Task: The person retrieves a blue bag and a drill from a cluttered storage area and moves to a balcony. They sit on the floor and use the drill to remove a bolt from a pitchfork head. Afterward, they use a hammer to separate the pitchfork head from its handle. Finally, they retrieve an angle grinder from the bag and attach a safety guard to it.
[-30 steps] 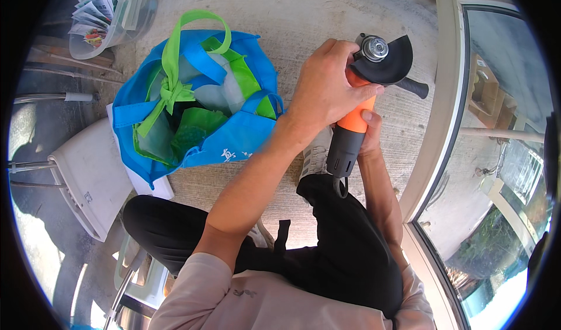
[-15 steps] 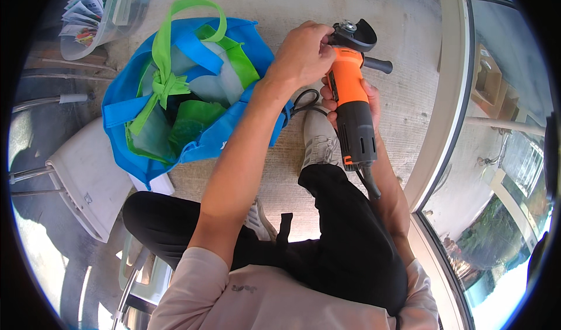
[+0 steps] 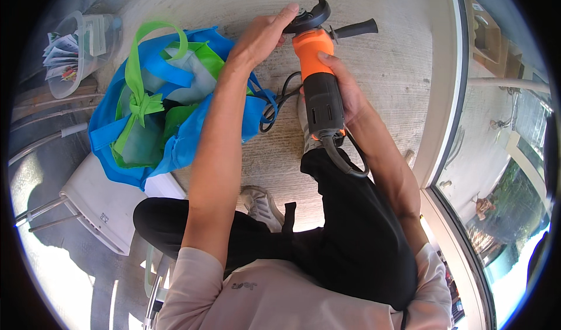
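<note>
An orange and black angle grinder (image 3: 315,52) is held over the floor in front of me, its head pointing away. My right hand (image 3: 346,87) is wrapped round the body from the right, thumb across the orange part. At the head, my left hand (image 3: 261,38) is closed at the left side of the black wheel guard (image 3: 315,17), its thumb laid by the metal spindle; the fingertips are partly hidden. A black side handle (image 3: 357,28) sticks out to the right. The black cord (image 3: 342,162) loops down from the grinder's rear end near my knee.
A blue and green bag (image 3: 169,120) with a knotted green handle stands at the left. Beyond it is a clear plastic bin (image 3: 67,52) with printed papers. A white folding chair (image 3: 99,201) lies nearer. A framed glass door (image 3: 447,114) runs along the right.
The grinder has moved left and toward the far side, turning so its side handle points more away. My left hand has shifted left with it, its thumb now stretched along the guard.
</note>
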Demonstrator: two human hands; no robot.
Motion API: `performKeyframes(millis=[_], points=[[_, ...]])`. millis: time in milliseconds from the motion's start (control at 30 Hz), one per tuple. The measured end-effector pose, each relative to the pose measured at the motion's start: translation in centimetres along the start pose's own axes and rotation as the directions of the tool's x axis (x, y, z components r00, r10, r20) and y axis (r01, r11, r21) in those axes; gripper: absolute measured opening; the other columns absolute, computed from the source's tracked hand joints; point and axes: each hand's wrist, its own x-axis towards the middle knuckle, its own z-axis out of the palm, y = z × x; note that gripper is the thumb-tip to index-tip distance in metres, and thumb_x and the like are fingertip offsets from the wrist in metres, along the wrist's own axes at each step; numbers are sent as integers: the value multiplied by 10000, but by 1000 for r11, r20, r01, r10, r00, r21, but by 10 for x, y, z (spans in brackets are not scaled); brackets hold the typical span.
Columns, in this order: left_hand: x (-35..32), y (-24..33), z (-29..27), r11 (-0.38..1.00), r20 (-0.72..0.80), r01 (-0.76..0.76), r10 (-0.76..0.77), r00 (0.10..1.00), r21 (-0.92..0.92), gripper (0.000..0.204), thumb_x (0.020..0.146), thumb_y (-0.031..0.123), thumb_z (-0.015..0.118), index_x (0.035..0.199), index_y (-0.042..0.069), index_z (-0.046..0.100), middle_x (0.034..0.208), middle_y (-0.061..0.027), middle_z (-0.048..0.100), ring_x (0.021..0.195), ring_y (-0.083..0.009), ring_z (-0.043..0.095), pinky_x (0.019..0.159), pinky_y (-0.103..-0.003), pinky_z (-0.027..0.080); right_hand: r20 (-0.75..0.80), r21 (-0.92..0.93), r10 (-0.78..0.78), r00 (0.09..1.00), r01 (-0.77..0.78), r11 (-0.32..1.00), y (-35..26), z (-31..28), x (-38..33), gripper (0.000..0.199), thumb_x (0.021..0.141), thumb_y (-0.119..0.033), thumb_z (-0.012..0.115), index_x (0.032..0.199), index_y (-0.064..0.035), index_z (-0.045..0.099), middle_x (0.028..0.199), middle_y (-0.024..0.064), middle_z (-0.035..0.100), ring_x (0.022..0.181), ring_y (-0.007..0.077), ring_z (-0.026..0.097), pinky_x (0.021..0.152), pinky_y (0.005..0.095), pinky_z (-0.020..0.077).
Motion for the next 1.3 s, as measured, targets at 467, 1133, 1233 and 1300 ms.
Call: performKeyframes(millis=[467,1133,1233,1300], points=[[4,0,3,990,0,27,-27,1000,-140,597,829,584,658,891,-10,676,786,-73,636,699,-147,598,664,-277,478,-142,-681,-516,845,295,670,2,16,-4,577,757,-363,749,1062,72,525,858,149,671,758,210,677,702,327,541],[-18,7,3,806,-6,-326,372,928,-494,656,800,374,784,1249,-27,524,1040,-53,629,938,-112,571,833,-249,446,83,-781,-788,610,531,329,7,-1,-7,762,673,-310,827,1229,4,412,982,179,630,846,310,654,739,403,528],[-19,10,4,731,-84,-367,393,916,-576,684,781,260,803,1335,2,496,1128,-59,624,1004,-130,582,914,-285,451,86,-832,-793,603,482,276,7,0,-11,771,670,-312,828,1235,3,409,977,188,632,854,330,656,737,409,530],[-26,25,5,670,-87,-373,419,904,-642,675,759,147,798,1353,23,504,1191,-65,602,1061,-138,572,926,-295,465,84,-845,-786,612,462,269,8,0,-13,773,668,-316,828,1235,4,410,975,194,633,859,342,658,734,413,531]])
